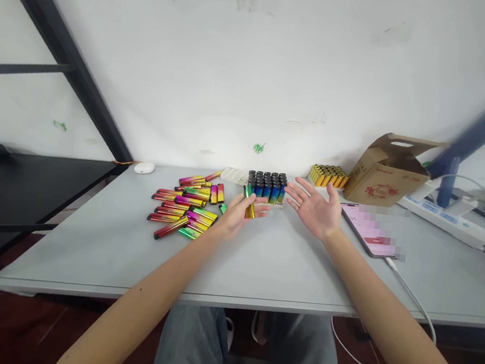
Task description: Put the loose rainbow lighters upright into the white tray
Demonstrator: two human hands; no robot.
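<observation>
My left hand is closed round a shiny green-and-yellow tube, which it holds tilted between thumb and fingers. Palm up and fingers spread, my right hand has nothing in it. Just behind the hands, several blue-and-black tubes stand upright in close rows. A loose pile of shiny red, yellow, purple and green tubes lies left of my left hand. Behind that pile is a pale tray with holes, partly hidden by the upright tubes.
Several yellow cylinders stand in rows by the wall, beside an open cardboard box. A phone with a white cable lies on the grey table to the right. A power strip and a small white case are at the sides.
</observation>
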